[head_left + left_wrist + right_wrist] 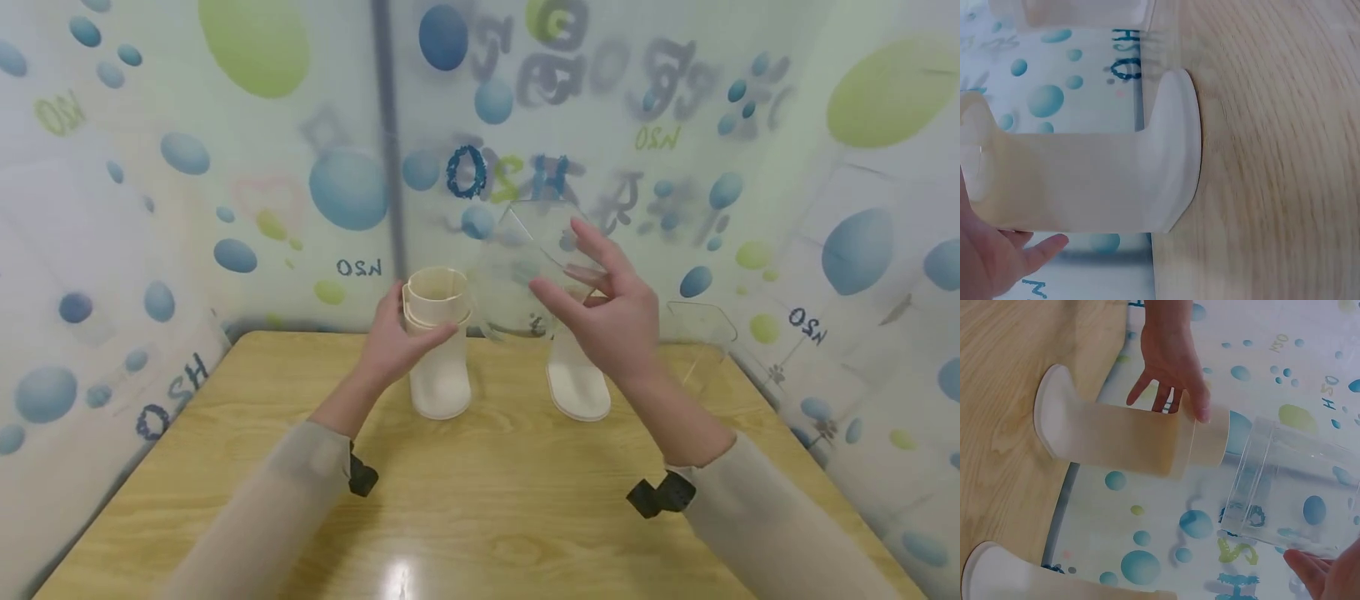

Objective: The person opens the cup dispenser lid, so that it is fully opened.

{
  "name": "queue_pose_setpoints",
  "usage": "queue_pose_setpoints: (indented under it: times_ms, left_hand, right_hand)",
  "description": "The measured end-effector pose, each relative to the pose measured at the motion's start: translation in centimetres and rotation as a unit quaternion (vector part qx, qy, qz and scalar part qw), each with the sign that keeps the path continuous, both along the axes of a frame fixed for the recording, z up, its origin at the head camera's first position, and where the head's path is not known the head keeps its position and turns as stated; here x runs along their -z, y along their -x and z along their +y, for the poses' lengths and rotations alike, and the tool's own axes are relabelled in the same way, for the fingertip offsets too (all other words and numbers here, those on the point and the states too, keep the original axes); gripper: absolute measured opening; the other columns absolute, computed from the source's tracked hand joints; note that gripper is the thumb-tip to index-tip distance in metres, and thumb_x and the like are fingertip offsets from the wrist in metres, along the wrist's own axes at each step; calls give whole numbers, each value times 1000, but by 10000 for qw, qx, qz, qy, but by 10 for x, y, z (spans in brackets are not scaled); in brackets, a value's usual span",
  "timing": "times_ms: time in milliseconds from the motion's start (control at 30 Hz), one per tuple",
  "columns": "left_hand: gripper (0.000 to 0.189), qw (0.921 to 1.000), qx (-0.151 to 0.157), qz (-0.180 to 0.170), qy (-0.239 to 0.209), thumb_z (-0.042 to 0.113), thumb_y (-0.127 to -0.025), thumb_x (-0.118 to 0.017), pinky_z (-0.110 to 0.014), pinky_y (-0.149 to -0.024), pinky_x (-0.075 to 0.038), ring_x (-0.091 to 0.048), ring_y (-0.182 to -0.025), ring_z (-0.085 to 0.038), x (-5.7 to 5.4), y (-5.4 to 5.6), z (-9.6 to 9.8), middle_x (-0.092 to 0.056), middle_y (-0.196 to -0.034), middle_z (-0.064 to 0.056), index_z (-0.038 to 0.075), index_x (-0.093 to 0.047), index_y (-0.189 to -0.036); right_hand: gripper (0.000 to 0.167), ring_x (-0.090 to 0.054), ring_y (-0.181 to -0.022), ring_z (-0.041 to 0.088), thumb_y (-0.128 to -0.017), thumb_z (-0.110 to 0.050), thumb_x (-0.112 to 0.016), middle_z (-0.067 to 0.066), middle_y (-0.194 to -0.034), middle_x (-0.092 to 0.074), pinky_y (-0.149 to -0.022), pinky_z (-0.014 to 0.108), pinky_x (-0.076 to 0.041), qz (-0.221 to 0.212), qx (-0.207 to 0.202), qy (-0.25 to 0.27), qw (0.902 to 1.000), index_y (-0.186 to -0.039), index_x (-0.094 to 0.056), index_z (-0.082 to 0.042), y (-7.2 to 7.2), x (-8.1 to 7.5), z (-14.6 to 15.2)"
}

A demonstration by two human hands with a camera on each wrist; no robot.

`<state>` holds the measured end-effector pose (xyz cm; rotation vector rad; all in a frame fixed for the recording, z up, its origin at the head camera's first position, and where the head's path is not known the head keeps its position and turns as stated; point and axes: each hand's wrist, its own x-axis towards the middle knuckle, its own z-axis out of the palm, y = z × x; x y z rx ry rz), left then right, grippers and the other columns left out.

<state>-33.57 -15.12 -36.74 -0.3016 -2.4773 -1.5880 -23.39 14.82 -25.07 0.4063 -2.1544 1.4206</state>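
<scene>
My left hand [386,346] grips a white stand [440,383] by its round collar, thumb in front and fingers behind. The stand is upright on the table, with a rounded foot, as the left wrist view shows. My right hand [618,325] holds a clear plastic container [1297,481] in the air, thumb against its side. Its rimmed end points down towards the collar [1210,437], slightly tilted and apart from it. In the head view the container is faint against the wall. A second white stand [579,385] stands behind my right hand, its upper part partly hidden.
Another clear container [701,325] stands at the table's back right. The wooden table [480,500] meets a backdrop [315,100] printed with blue and green drops along its far edge and sides.
</scene>
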Motion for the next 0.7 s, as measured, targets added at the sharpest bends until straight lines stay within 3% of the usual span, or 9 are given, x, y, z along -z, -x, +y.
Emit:
queue_pose_setpoints:
  times_ms: [67, 167, 300, 367, 433, 700]
  left_hand:
    - [123, 9997, -91, 134, -161, 56, -83, -93, -63, -121, -46, -49, -148, -37, 0, -1, 5, -42, -166, -16, 17, -20, -175]
    - [119, 9991, -119, 308, -268, 51, -82, -95, -60, -117, -50, -55, -140, -34, 0, 0, 9, -48, -159, -15, 16, -26, -172]
    - [117, 9990, -122, 338, -266, 48, -83, -95, -58, -113, -53, -57, -137, -33, -1, 0, 12, -50, -157, -15, 16, -27, -172]
    - [117, 9991, -92, 313, -254, 48, -84, -94, -58, -114, -53, -57, -137, -33, -1, 0, 10, -49, -158, -15, 16, -25, -173]
    - [115, 9993, -21, 277, -250, 47, -85, -94, -58, -114, -52, -56, -138, -34, -2, 1, 8, -49, -159, -15, 17, -25, -173]
    - [111, 9981, 565, -133, -184, 45, -92, -89, -62, -122, -45, -52, -146, -38, -5, 6, -7, -47, -161, -16, 23, -17, -174]
  right_hand:
    - [72, -74, -125, 17, -94, -36, -88, -14, -163, -58, -73, 16, -56, -88, 4, 22, 10000, -157, -55, -50, -6, 3, 7]
    - [72, -76, -102, 10, -95, -32, -88, -15, -163, -56, -65, 19, -54, -217, -39, 14, 9998, -157, -55, -50, -16, 10, 17]
    - [75, -63, -70, 7, -95, -26, -89, -11, -164, -56, -57, 21, -49, -220, -89, -179, 9996, -158, -55, -47, -28, 20, 30]
    - [75, -53, -62, 7, -94, -23, -89, -9, -165, -56, -56, 21, -47, -176, -58, -305, 9994, -159, -56, -44, -34, 26, 36]
    - [76, -58, -67, 4, -94, -20, -89, -6, -165, -56, -56, 21, -46, -182, -59, -389, 9991, -159, -57, -41, -38, 31, 41]
    - [79, -56, -60, 9, -92, -25, -92, 4, -150, -67, -55, 23, -49, -620, 293, -817, 9943, -161, -56, -36, -54, 55, 66]
